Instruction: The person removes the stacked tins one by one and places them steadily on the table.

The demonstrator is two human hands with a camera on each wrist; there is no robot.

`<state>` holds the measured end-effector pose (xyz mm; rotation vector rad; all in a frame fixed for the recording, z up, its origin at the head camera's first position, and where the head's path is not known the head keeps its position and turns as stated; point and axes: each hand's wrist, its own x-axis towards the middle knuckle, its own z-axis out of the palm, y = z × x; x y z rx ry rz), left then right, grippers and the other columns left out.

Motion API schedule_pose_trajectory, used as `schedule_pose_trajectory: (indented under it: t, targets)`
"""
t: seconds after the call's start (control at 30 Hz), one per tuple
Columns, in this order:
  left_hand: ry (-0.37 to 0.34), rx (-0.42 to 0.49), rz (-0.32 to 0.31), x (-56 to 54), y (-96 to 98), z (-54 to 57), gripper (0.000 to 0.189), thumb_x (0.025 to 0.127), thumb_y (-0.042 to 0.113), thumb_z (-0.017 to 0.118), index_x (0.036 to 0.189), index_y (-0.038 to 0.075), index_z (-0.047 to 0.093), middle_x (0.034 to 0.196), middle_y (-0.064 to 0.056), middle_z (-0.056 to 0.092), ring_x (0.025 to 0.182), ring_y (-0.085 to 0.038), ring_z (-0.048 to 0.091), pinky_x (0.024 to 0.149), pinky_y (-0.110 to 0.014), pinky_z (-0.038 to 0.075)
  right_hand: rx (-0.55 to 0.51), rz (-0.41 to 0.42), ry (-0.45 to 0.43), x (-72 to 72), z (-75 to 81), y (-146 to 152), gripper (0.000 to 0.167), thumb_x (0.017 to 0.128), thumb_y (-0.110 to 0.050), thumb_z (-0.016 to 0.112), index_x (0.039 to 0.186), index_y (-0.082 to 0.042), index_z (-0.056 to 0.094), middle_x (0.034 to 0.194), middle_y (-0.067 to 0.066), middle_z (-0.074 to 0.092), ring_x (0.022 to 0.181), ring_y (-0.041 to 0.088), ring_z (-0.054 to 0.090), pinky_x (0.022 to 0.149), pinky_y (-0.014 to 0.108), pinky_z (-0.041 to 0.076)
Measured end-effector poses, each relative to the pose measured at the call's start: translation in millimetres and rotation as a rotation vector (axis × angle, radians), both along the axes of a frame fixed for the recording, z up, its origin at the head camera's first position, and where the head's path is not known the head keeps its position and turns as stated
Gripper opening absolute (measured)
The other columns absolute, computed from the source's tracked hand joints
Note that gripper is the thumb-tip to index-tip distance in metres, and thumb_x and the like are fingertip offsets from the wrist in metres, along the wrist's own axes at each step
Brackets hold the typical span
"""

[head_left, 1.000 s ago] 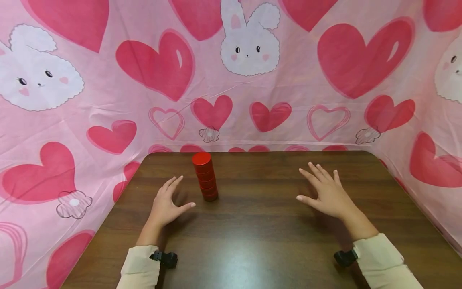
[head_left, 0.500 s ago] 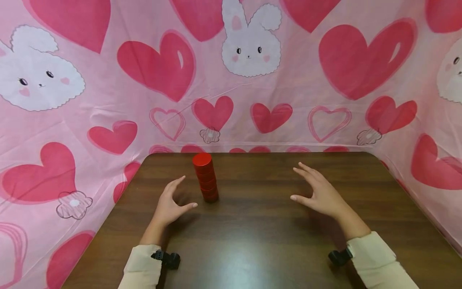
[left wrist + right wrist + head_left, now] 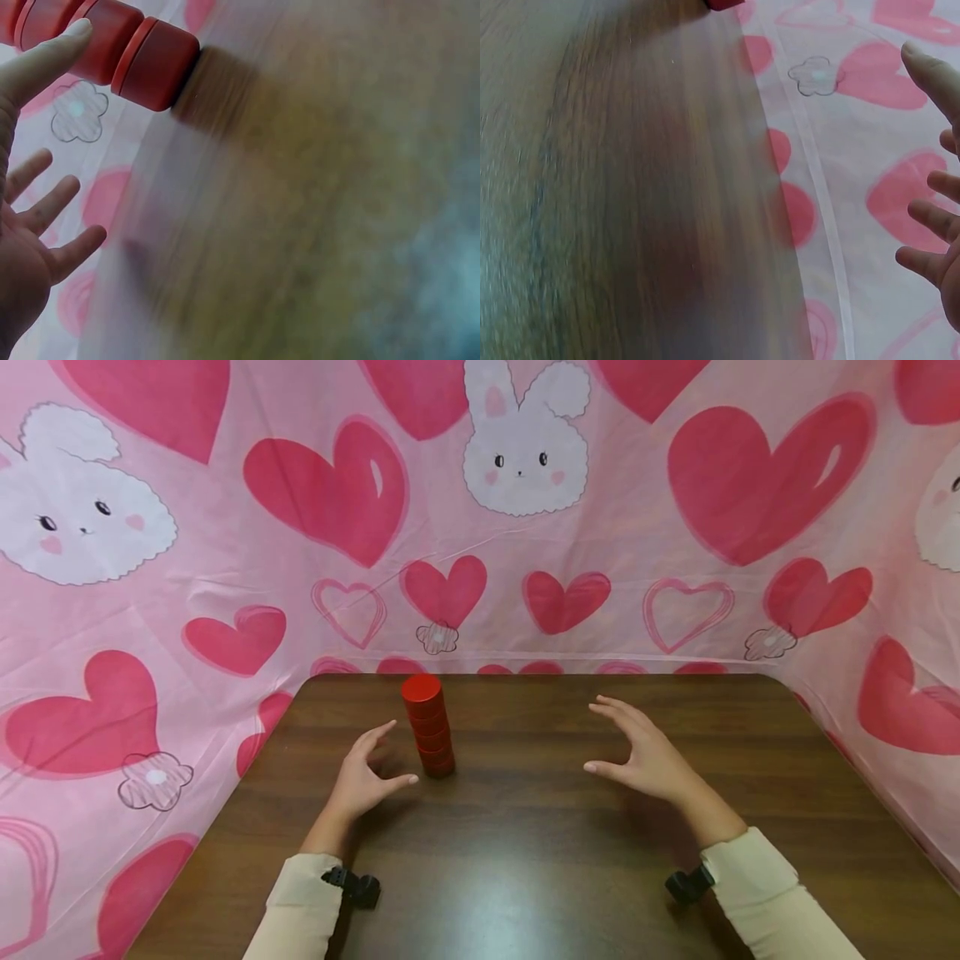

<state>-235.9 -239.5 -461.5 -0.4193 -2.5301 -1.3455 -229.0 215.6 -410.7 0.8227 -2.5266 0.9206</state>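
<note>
Several red round pieces form one upright stack (image 3: 430,731) on the left half of the table. My left hand (image 3: 360,781) is just left of this stack, thumb and fingers spread apart, holding nothing. The left wrist view shows the red stack (image 3: 154,64) beyond the thumb; whether they touch cannot be told there, but the head view shows a small gap. Farther right, my right hand (image 3: 643,760) hovers over the table with its thumb and fingers apart and nothing in it. A corner of red (image 3: 726,4) shows at the top of the right wrist view.
The dark wooden table (image 3: 510,843) has rounded far corners. Pink cloth (image 3: 525,543) printed with hearts and rabbits hangs behind it and on both sides. A black wrist camera (image 3: 352,887) sits at the left cuff, another black camera (image 3: 688,885) at the right.
The right hand has moved left, toward the stack. My left hand has shifted slightly right and nearer the stack. The red stack stays in place.
</note>
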Motion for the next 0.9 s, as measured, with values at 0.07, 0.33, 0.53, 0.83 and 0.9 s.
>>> schedule_pose_trajectory:
  t: [0.07,0.33,0.53,0.83,0.9]
  targets:
    - [-0.011,0.013,-0.007,-1.3,1.3,-0.6,0.092,0.065,0.027,0.093,0.145,0.021,0.046,0.144,-0.012,0.045,0.126,-0.040,0.044,0.098,-0.060,0.042,-0.007,0.007,-0.004,-0.4,-0.1,-3,0.083,0.070,-0.033,0.088,0.140,-0.012,0.050,0.148,0.011,0.043,0.135,0.035,0.038,0.103,0.062,0.034]
    - [-0.043,0.044,0.001,-5.5,5.5,-2.8,0.091,0.067,0.025,0.092,0.144,0.014,0.046,0.138,-0.020,0.048,0.122,-0.038,0.048,0.096,-0.059,0.044,-0.038,0.028,0.004,-7.4,0.5,-15,0.082,0.069,-0.032,0.089,0.139,-0.014,0.051,0.147,0.009,0.045,0.135,0.032,0.039,0.103,0.060,0.035]
    - [-0.070,0.099,-0.018,-9.7,9.4,-5.2,0.090,0.066,0.021,0.092,0.143,0.012,0.047,0.136,-0.020,0.049,0.121,-0.037,0.051,0.097,-0.055,0.045,-0.095,0.068,-0.006,-12.9,3.8,-26,0.083,0.068,-0.027,0.091,0.139,-0.015,0.052,0.146,0.007,0.045,0.134,0.030,0.042,0.103,0.058,0.037]
    - [-0.112,0.142,-0.054,-16.6,15.5,-7.3,0.089,0.065,0.019,0.093,0.141,0.017,0.048,0.140,-0.010,0.050,0.122,-0.034,0.052,0.100,-0.052,0.044,-0.205,0.164,-0.053,-19.7,7.1,-40,0.083,0.068,-0.018,0.091,0.139,-0.009,0.051,0.146,0.008,0.046,0.131,0.027,0.044,0.097,0.049,0.046]
    - [-0.110,0.150,-0.062,-17.9,16.8,-7.9,0.089,0.065,0.019,0.093,0.141,0.016,0.048,0.139,-0.009,0.051,0.122,-0.033,0.053,0.100,-0.051,0.044,-0.227,0.177,-0.075,-17.8,11.2,-44,0.083,0.068,-0.013,0.091,0.139,-0.006,0.050,0.146,0.010,0.046,0.130,0.029,0.045,0.097,0.050,0.046]
